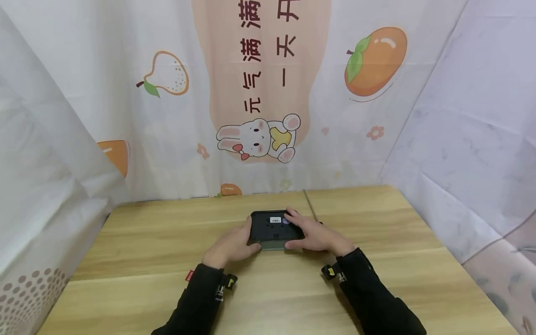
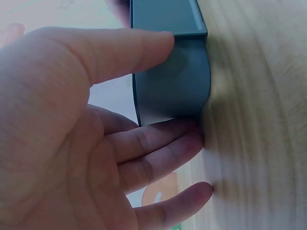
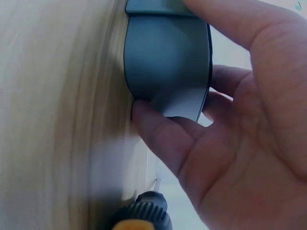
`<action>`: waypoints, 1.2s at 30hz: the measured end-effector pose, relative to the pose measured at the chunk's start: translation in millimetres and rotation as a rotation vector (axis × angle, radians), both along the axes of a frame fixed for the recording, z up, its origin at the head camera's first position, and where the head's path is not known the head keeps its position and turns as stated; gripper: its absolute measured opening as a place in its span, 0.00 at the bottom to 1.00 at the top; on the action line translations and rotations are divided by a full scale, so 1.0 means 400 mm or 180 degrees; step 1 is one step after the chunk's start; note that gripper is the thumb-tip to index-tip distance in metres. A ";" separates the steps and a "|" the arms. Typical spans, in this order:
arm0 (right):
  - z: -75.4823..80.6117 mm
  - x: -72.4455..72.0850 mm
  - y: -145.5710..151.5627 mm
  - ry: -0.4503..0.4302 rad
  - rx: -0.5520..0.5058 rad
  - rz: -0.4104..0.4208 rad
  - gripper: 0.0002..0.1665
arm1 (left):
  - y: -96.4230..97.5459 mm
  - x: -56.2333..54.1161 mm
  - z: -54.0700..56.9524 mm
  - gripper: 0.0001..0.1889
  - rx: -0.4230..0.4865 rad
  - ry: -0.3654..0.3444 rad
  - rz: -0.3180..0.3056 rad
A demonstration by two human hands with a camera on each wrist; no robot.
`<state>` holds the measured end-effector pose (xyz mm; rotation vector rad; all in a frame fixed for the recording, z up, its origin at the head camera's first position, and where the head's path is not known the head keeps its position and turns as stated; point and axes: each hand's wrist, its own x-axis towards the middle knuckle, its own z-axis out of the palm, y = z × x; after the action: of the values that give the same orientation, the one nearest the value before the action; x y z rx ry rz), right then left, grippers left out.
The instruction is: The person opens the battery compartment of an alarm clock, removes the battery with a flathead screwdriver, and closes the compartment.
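Observation:
A flat, box-like device [image 1: 268,231] with a black face upward lies on the wooden table. A white barcode label and a small round sticker mark that face, and its sides are grey-green. My left hand [image 1: 234,244] holds its left end, thumb on the near side and fingers round the end. At the opposite end my right hand [image 1: 316,234] grips it, with the thumb at the near edge and a finger over the black top. Both wrist views show the curved grey-green end wall [image 2: 172,86] between thumb and fingers. The device's underside is hidden.
Beside the right hand lies a tool with a black ribbed and orange handle [image 3: 144,213], apparently a screwdriver; its thin shaft [image 1: 310,204] points to the back. A small red tag [image 1: 189,275] is near the left sleeve. Printed curtains [image 1: 167,139] border the table [image 1: 146,242].

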<state>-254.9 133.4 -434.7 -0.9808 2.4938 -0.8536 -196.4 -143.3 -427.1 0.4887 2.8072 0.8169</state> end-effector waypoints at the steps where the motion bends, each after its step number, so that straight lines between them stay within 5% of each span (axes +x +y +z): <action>1: 0.004 -0.001 0.000 0.0026 0.0012 0.0000 0.53 | 0.001 -0.001 0.004 0.47 -0.0011 0.0002 -0.0018; 16: 0.020 -0.004 -0.001 0.0110 0.0061 0.0024 0.53 | -0.004 -0.007 0.017 0.47 0.0028 0.0003 -0.0035; 26: 0.011 0.001 0.003 0.0124 0.0076 0.0055 0.53 | 0.003 0.004 0.020 0.47 0.0176 -0.0213 0.0058; 36: 0.018 0.009 -0.009 0.0129 0.0118 0.0065 0.53 | 0.010 0.004 0.026 0.37 0.0007 0.0142 0.0256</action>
<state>-251.2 129.6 -427.7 -1.0191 2.5198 -0.7862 -194.9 -139.3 -416.7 0.4017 2.8839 0.8348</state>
